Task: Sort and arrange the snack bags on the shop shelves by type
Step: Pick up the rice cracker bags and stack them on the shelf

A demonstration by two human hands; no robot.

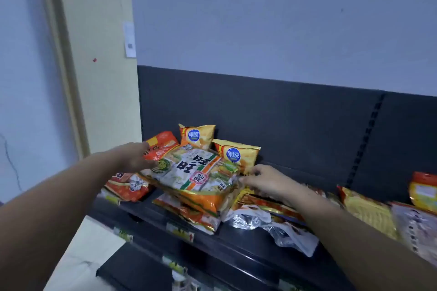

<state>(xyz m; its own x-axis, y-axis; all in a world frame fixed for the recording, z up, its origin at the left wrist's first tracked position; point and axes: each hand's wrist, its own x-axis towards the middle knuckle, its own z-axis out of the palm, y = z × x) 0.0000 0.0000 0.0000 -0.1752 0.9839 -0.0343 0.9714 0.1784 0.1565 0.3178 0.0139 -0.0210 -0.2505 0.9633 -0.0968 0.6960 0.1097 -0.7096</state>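
Rice-cracker bag (194, 170) sits between left hand (133, 157) and right hand (268, 182) — fingers (250, 178) gripping ends.

Glossy plastic film wraps the snack bags (194, 172), a crinkled silvery foil bag (250, 220) shines beside them, and the dark shelf (236, 243) looks matt, smooth metal.

Dim, cool bluish indoor light, flat and soft. Dark shelf (236, 243) swallows detail, with faint shadow under the rice cracker bag (191, 172). Glare on the crinkled clear wrapper (250, 220) right of that bag. Whole frame soft and compression-smeared, wide-angle bend and blur grow away from the bag.
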